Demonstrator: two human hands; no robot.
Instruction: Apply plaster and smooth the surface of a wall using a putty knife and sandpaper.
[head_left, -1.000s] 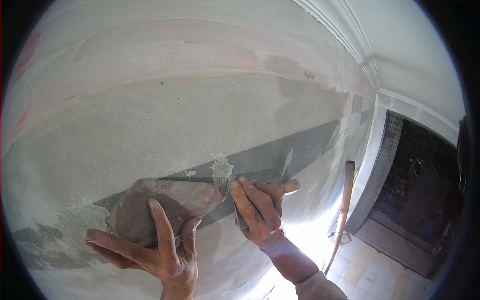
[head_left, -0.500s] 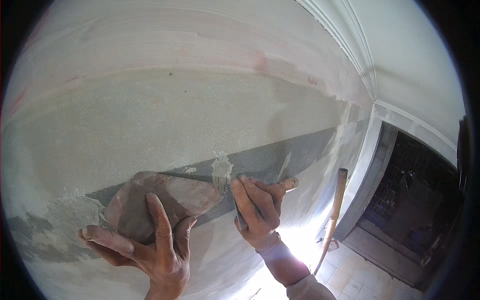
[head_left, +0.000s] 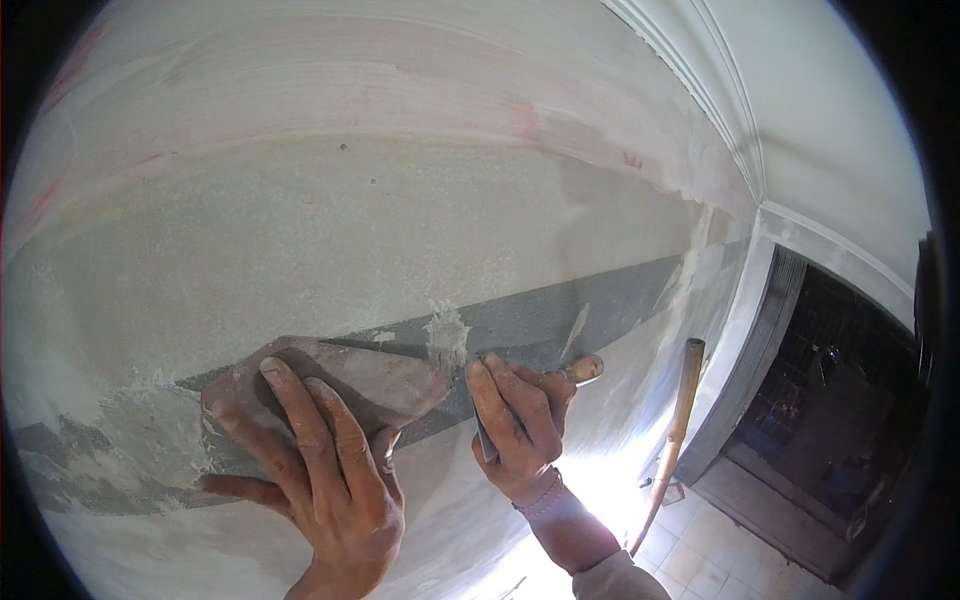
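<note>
Here, in the head view, the plaster-caked hawk point(head_left: 340, 385) is now gripped higher and flatter against the wall point(head_left: 400, 220) by the left hand point(head_left: 325, 480). A narrow trowel point(head_left: 487, 440) is clasped by the right hand point(head_left: 520, 430), just beside the hawk's edge, below the plaster smear point(head_left: 446, 338).

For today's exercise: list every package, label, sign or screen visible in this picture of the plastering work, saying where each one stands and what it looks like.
None is in view: no package, label, sign or screen.
What shows instead: a pale plastered wall with a dark grey band.
The left hand holds a flat plaster-smeared board.
The right hand presses a thin blade to the wall.
A wooden pole leans by the dark doorway.
</note>
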